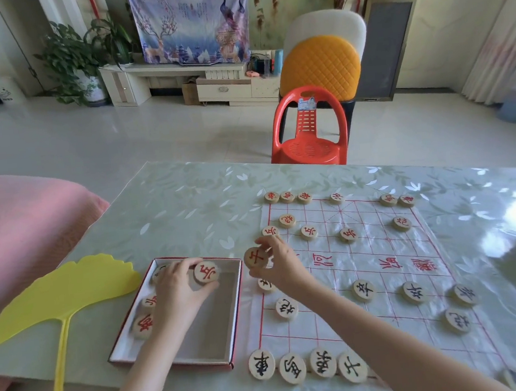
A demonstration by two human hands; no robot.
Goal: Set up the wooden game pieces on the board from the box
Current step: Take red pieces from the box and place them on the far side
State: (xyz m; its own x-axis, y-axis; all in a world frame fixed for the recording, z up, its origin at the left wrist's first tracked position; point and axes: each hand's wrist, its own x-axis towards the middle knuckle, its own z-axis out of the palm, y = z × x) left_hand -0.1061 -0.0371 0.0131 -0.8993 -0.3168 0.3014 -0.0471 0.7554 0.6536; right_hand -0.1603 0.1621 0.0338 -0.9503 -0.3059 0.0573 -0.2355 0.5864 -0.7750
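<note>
The left hand (177,288) grasps one round red-lettered wooden disc (206,272), the right hand (278,267) another disc (256,257); at the white paper board's (377,237) nine o'clock it may bump placed discs (270,231).

We are looking at a bench (188,208) with the board (381,246) lying on its right half and the box (235,317) lying just left of it. A fan (61,290) is lying left of the box, its handle pointing toward us. Loose pieces (143,326) are lying in the box's left side. Our left hand (177,288) is holding a piece (206,272) over the box. Our right hand (280,265) is holding a second piece (255,257) at the board's left edge. A far row (287,197) and a near row (292,368) are sitting along the board's edges. A chair (307,133) is standing behind the bench.
</note>
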